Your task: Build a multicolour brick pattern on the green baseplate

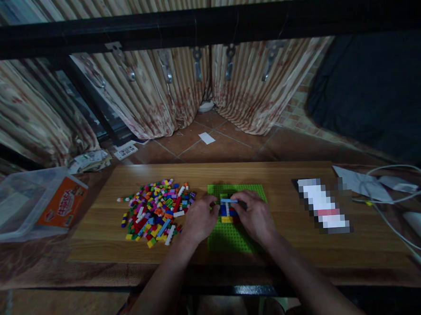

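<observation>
Now both hands, left hand (200,220) and right hand (255,216), pinching a light-blue brick (229,200) over the green baseplate (226,239).

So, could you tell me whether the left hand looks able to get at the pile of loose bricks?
Probably yes: the left hand rests beside the pile of loose bricks, with nothing between them.
</observation>
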